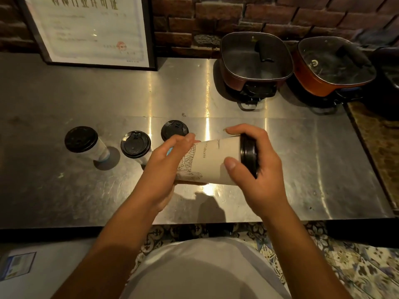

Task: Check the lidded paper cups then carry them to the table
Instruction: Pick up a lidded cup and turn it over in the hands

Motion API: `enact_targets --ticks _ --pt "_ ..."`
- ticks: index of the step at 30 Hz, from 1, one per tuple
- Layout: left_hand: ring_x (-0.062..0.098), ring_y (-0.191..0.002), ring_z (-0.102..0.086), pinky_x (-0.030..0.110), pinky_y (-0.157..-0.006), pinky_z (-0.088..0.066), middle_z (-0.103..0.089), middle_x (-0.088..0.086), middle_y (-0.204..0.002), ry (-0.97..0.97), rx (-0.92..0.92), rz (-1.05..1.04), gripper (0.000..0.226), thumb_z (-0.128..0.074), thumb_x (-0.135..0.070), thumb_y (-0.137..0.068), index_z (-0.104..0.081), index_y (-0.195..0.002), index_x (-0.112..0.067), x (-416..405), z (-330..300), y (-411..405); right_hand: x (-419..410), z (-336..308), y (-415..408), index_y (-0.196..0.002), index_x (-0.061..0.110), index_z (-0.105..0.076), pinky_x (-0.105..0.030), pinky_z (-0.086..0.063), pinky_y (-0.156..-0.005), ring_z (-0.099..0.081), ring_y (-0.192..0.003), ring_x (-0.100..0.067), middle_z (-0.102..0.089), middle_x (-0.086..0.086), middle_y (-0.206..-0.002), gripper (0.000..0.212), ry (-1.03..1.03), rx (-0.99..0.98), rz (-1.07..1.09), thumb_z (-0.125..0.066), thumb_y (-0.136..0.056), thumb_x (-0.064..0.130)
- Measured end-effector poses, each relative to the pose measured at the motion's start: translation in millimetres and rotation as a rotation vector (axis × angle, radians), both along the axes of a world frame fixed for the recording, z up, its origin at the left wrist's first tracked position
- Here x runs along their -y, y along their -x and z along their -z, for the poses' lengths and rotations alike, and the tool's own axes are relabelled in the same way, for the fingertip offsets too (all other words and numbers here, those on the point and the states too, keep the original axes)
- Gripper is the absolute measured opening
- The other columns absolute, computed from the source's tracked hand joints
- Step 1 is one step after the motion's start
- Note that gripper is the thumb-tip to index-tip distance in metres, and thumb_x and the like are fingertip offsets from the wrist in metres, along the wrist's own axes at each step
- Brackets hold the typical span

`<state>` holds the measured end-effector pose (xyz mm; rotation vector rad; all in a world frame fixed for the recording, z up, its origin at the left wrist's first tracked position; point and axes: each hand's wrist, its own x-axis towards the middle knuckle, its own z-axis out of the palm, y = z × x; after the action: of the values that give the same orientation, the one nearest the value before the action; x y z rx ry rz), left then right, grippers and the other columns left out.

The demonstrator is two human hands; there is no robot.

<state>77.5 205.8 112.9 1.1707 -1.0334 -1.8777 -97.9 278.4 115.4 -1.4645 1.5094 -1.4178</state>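
Observation:
I hold a beige paper cup with line drawings and a black lid on its side above the steel counter. My left hand grips its base end. My right hand wraps the lid end, thumb on the cup wall. Three more black-lidded cups stand upright on the counter to the left: one at far left, one in the middle, and one partly hidden behind my left hand.
Two square electric pots with glass lids stand at the back right, a dark one and an orange one. A framed certificate leans on the brick wall at back left. Patterned floor tiles lie below the counter's front edge.

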Motion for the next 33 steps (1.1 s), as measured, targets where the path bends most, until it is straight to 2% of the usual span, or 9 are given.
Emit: enact_targets --ticks 4,7,9,13,18,21,28,30,33 --pt "0.005 -0.105 -0.067 0.017 -0.077 -0.056 -0.067 -0.011 -0.116 0.553 0.124 0.054 0.036 -0.073 -0.041 -0.086 -0.065 -0.119 -0.031 -7 2 -4 9 -10 8 -0.117 0.034 -0.067 -0.032 -0.050 -0.067 -0.066 -0.103 -0.024 -0.068 -0.005 -0.122 0.041 -0.267 0.407 0.083 -0.062 -0.081 0.050" --pt "0.005 -0.123 -0.058 0.012 -0.092 -0.050 -0.061 0.004 -0.129 1.015 0.245 0.062 0.037 -0.070 -0.028 -0.091 -0.058 -0.125 -0.021 -12 9 -2 14 -18 12 -0.108 0.026 -0.078 -0.039 -0.056 -0.065 -0.073 -0.092 -0.028 -0.075 -0.010 -0.107 0.037 -0.482 0.731 0.083 -0.066 -0.081 0.047" --pt "0.004 -0.117 -0.058 0.010 -0.090 -0.048 -0.062 0.008 -0.121 1.106 0.338 -0.035 0.028 -0.061 -0.027 -0.096 -0.058 -0.122 -0.019 -16 13 0 15 -19 8 -0.102 0.025 -0.080 -0.036 -0.057 -0.061 -0.074 -0.089 -0.027 -0.075 -0.010 -0.100 0.034 -0.521 0.755 0.075 -0.067 -0.080 0.047" --pt "0.016 -0.098 -0.072 0.028 -0.067 -0.062 -0.072 -0.009 -0.104 0.595 0.234 -0.211 0.017 -0.052 -0.042 -0.100 -0.068 -0.102 -0.046 -18 4 0 10 -12 -8 -0.112 0.031 -0.069 -0.029 -0.055 -0.065 -0.071 -0.094 -0.018 -0.070 -0.002 -0.103 0.036 -0.288 0.459 0.094 -0.062 -0.082 0.051" --pt "0.031 -0.084 -0.078 0.039 -0.054 -0.061 -0.077 0.010 -0.098 0.083 -0.001 -0.067 0.032 -0.046 -0.034 -0.109 -0.074 -0.098 -0.023 -2 -7 -10 1 -2 -13 -0.130 0.015 -0.054 -0.030 -0.057 -0.077 -0.064 -0.104 -0.026 -0.058 -0.007 -0.118 0.051 0.152 -0.133 -0.002 -0.064 -0.086 0.037" --pt "0.024 -0.086 -0.076 0.033 -0.061 -0.060 -0.077 0.005 -0.095 0.161 0.103 -0.057 0.030 -0.051 -0.044 -0.105 -0.075 -0.092 -0.030 -3 -4 -12 3 -4 -13 -0.129 0.018 -0.057 -0.031 -0.057 -0.075 -0.065 -0.102 -0.022 -0.061 -0.005 -0.118 0.049 0.051 0.065 -0.012 -0.065 -0.085 0.037" --pt "0.012 -0.113 -0.065 0.024 -0.093 -0.052 -0.069 0.005 -0.118 1.056 0.304 0.051 0.029 -0.070 -0.033 -0.091 -0.065 -0.118 -0.024 -3 10 -16 20 -15 -2 -0.102 0.029 -0.078 -0.033 -0.055 -0.062 -0.073 -0.089 -0.024 -0.078 -0.002 -0.101 0.020 -0.500 0.721 0.075 -0.066 -0.089 0.039" --pt "0.005 -0.104 -0.066 0.020 -0.087 -0.053 -0.070 -0.004 -0.110 0.988 0.347 -0.042 0.022 -0.067 -0.035 -0.092 -0.068 -0.113 -0.028 -4 12 -11 22 -17 -4 -0.100 0.026 -0.078 -0.033 -0.057 -0.055 -0.072 -0.088 -0.021 -0.077 0.000 -0.097 0.017 -0.505 0.792 0.094 -0.067 -0.092 0.036" --pt "0.016 -0.093 -0.073 0.035 -0.068 -0.064 -0.073 -0.010 -0.099 0.467 0.160 -0.095 0.016 -0.068 -0.044 -0.090 -0.077 -0.098 -0.034 2 2 -8 17 -12 -15 -0.117 0.032 -0.069 -0.032 -0.058 -0.056 -0.069 -0.096 -0.017 -0.069 0.008 -0.109 0.033 -0.293 0.563 0.140 -0.067 -0.086 0.043"
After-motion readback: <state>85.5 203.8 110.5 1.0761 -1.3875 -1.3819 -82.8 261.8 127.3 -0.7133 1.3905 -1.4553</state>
